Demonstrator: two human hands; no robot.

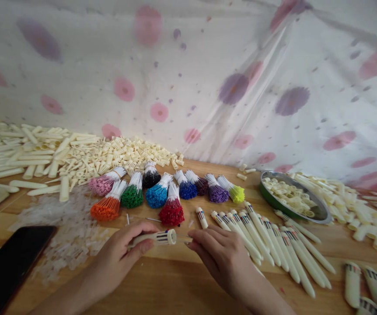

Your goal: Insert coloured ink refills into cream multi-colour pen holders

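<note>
My left hand (119, 256) is closed round a cream pen barrel (157, 237), held level just above the wooden table (175, 284), its slotted end pointing right. My right hand (223, 256) sits beside that end, fingers pinched near the barrel tip on something thin that I cannot make out. Behind the hands stand several bundles of colored refills: orange (106, 209), green (132, 197), blue (157, 195), red (172, 212) and others. A row of assembled cream pens (274, 245) lies to the right of my right hand.
A dark phone (9, 267) lies at the lower left beside clear small parts (73, 232). Heaps of cream barrels (18, 153) and small clips (126, 153) fill the back left. A green metal bowl (269, 197) of parts stands at the right, with more cream pieces (368, 210) behind it. A flowered sheet (208, 74) hangs at the back.
</note>
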